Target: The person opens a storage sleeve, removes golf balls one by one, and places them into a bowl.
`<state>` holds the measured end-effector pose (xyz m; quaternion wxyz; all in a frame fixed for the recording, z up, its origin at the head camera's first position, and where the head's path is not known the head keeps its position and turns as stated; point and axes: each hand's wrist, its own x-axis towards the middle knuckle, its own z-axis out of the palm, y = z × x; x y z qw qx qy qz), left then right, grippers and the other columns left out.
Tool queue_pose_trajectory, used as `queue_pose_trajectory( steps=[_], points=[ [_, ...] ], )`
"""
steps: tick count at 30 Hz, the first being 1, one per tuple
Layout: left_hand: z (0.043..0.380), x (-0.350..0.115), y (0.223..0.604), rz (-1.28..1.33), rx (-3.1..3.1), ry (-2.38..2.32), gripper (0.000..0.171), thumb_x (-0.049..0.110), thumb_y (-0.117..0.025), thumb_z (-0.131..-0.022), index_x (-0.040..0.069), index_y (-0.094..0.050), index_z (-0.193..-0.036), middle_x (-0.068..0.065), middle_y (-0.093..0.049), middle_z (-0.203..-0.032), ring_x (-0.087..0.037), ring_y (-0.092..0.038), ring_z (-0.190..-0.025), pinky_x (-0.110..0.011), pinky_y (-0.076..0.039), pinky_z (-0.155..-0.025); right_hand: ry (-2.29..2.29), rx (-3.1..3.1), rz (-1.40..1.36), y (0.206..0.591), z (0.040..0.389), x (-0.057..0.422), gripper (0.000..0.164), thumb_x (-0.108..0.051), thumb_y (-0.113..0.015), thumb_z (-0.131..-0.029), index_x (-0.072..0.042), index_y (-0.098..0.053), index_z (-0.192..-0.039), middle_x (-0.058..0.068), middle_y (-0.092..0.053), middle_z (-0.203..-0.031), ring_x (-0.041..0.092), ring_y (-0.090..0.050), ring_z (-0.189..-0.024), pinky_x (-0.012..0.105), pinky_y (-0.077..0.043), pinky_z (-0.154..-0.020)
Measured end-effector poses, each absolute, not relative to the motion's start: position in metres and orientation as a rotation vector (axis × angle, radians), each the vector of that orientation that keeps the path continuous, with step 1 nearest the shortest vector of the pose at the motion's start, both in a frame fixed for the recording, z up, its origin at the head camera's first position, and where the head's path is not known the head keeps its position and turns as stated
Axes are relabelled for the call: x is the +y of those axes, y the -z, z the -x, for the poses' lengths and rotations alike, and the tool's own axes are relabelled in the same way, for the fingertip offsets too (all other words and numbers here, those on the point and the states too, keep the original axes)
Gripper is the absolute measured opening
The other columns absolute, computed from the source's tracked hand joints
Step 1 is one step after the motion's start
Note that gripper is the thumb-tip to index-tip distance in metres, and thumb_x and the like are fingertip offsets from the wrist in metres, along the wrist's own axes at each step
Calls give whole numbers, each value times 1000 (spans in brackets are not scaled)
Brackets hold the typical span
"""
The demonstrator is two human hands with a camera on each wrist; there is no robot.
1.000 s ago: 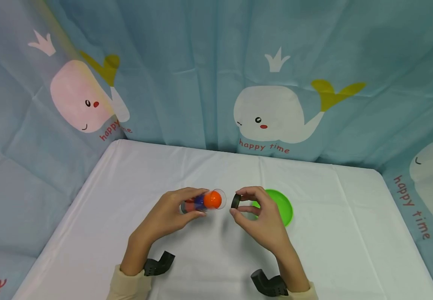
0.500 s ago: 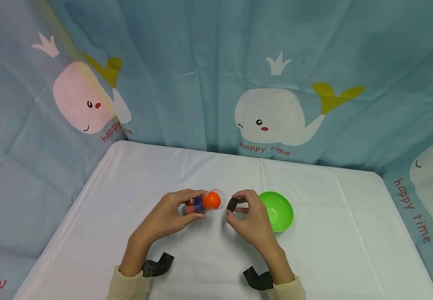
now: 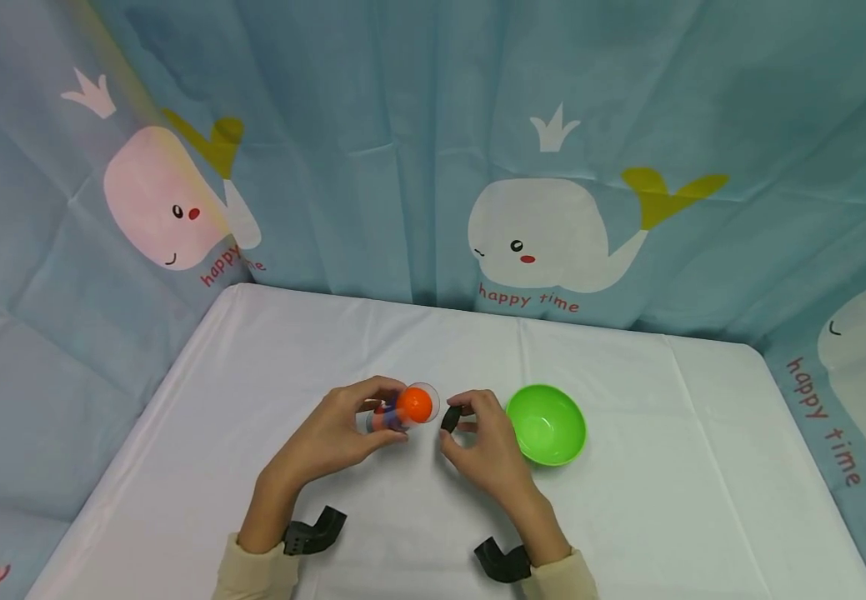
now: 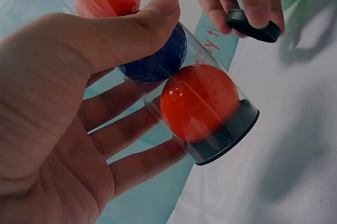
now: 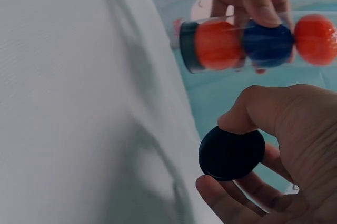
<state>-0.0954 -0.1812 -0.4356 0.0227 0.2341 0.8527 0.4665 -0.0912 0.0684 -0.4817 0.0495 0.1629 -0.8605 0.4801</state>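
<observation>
My left hand [image 3: 335, 427] grips a clear tube [image 4: 209, 56] between thumb and fingers, above the table. Dimpled balls that look like golf balls sit in a row inside: an orange ball [image 3: 414, 405] near the uncapped upper end, a blue ball [image 4: 158, 58] in the middle, and another orange ball [image 4: 200, 102] against the black end cap [image 4: 231, 132]. Thumb and fingers of my right hand [image 3: 488, 454] pinch a loose round black cap [image 5: 231, 153]. In the head view this cap is just right of the tube's uncapped end, apart from it.
A green bowl [image 3: 548, 425] stands on the white-covered table [image 3: 665, 467], just right of my right hand. Behind the table hangs a blue curtain [image 3: 327, 150] printed with whales. Each wrist carries a black camera mount [image 3: 316, 531].
My right hand has moved left with the cap, nearer to the tube, uncovering more of the green bowl. The left hand keeps its hold; the tube's upper end has shifted slightly left.
</observation>
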Motion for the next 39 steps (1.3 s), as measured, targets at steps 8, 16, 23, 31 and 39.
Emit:
queue_pose_trajectory(
  steps=[8,16,23,31,39],
  points=[
    [94,-180,436,-706,2654,-1417,52,19,-92,-83,25,-67,-128,9,-74,-120,-7,-67,-98,-39,-62,-100,-1386,-2653,-429,497,93,65,40,0,-82,-82,-2,-61,-115,9,-62,-114,20,-68,-103,36,-64,-92],
    [94,-179,435,-703,2624,-1455,52,19,-90,-86,28,-64,-130,12,-73,-123,-7,-70,-110,-39,-61,-102,-1251,-2691,-347,503,94,67,41,-5,-83,-82,-6,-62,-117,10,-63,-115,21,-68,-106,39,-60,-97],
    [95,-179,438,-750,2650,-1443,53,19,-90,-86,26,-64,-131,10,-73,-123,-8,-70,-109,-40,-62,-99,-1107,-2743,-301,502,94,69,44,-9,-85,-79,-8,-66,-119,10,-65,-114,24,-63,-106,43,-56,-96],
    [96,-178,437,-807,2662,-1421,53,20,-89,-87,24,-64,-133,10,-73,-124,-7,-66,-99,-39,-63,-97,-1024,-2768,-271,505,96,69,45,-10,-85,-78,-4,-73,-121,15,-69,-113,30,-61,-101,45,-54,-89],
    [95,-178,438,-821,2688,-1389,53,16,-89,-86,20,-65,-133,7,-73,-123,-5,-65,-97,-39,-63,-98,-1012,-2767,-266,510,96,66,40,-10,-84,-81,-1,-75,-119,16,-67,-111,31,-62,-101,45,-54,-88]
  ],
)
